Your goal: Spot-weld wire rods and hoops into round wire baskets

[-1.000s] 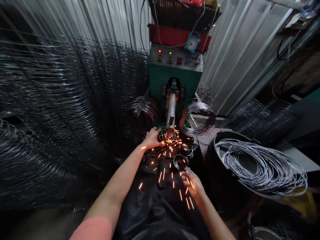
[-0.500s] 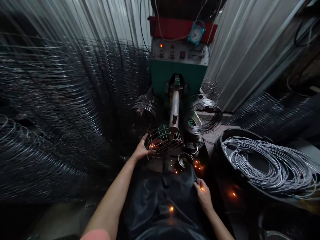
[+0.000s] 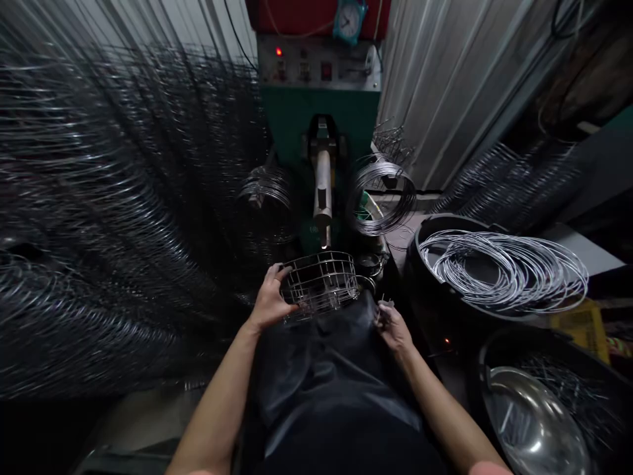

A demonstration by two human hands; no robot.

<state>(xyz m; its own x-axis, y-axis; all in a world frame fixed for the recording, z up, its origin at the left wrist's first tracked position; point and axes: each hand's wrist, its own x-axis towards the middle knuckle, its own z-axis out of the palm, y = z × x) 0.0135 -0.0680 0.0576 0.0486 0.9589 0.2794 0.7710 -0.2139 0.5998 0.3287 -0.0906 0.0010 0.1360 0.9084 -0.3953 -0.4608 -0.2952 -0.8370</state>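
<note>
My left hand (image 3: 270,298) grips the rim of a round wire-mesh basket (image 3: 320,285), which sits tilted in front of my black apron (image 3: 326,376). Just above the basket hangs the tip of a machine's metal welding electrode (image 3: 322,191), apart from the mesh. My right hand (image 3: 393,326) pinches a small bent wire piece (image 3: 384,310) between its fingers, close to the basket's right side. No sparks show.
A green welding machine (image 3: 319,112) with a control panel stands ahead, flanked by wire coils. Dense hanging wire rings (image 3: 109,198) fill the left. Black tubs at right hold wire loops (image 3: 504,270) and a steel bowl (image 3: 529,422).
The sparks have died away. The basket has come back off the electrode toward me, and my right hand has risen closer to it. The view has tilted lower.
</note>
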